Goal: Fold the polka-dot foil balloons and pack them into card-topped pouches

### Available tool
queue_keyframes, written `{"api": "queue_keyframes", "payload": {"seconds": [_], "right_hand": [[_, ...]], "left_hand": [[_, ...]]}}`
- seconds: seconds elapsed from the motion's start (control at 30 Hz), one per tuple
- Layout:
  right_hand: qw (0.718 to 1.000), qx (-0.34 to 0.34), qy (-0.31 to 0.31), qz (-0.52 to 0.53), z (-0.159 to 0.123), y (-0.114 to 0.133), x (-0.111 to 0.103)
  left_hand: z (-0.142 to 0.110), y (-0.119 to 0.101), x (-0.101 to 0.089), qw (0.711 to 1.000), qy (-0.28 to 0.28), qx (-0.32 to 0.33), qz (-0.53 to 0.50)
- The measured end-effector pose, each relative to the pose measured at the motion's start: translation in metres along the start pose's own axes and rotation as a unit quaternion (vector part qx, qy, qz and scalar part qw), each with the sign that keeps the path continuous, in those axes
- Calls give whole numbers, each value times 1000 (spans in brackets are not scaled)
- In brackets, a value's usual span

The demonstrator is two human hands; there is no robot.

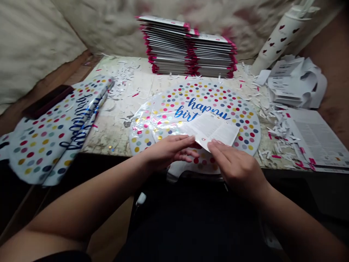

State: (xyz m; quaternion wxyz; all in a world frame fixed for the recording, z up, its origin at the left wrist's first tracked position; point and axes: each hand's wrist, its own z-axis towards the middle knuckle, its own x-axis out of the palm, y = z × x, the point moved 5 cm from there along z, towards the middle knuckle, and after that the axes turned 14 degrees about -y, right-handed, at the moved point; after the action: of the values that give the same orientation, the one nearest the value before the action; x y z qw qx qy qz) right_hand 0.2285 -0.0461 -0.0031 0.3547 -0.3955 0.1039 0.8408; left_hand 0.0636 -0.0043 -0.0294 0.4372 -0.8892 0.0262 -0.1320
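Observation:
A white printed card [218, 127] with small grey text is held tilted over a stack of flat foil balloons [245, 123]. These are white with coloured dots and blue "happy birthday" lettering, partly covered by the card. My right hand [237, 163] pinches the card's near edge, fingers on top. Against the card's lower left edge, my left hand [174, 151] has its upper fingertips closed, while its lower fingers hang loosely curled beneath. Clear, shiny wrapping lies over the left part of the balloons.
Two tall stacks of pink-edged printed cards [169, 47] stand at the back. More dotted balloons [38, 153] overhang the left edge under a dark bar [47, 102]. Paper scraps [280, 127], a label strip [294, 82], printed sheets [321, 134] and a heart-patterned tube [280, 40] are on the right.

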Motion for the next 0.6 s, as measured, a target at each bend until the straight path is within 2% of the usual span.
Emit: {"api": "queue_keyframes", "payload": {"seconds": [0.1,0.27,0.47,0.53,0.6], "right_hand": [[999,-19,16,-40,21,17,14],[998,28,57,-7,19,28,28],[995,78,53,16,17,28,29],[991,109,50,65,18,21,25],[973,176,51,144,20,8,24]], "left_hand": [[16,6,5,992,-73,-16,-99],[17,22,-2,975,-147,-65,-155],[18,30,2,952,-132,-93,-260],[20,28,-1,961,-122,-61,-241],[22,24,-5,978,-116,0,-171]]}}
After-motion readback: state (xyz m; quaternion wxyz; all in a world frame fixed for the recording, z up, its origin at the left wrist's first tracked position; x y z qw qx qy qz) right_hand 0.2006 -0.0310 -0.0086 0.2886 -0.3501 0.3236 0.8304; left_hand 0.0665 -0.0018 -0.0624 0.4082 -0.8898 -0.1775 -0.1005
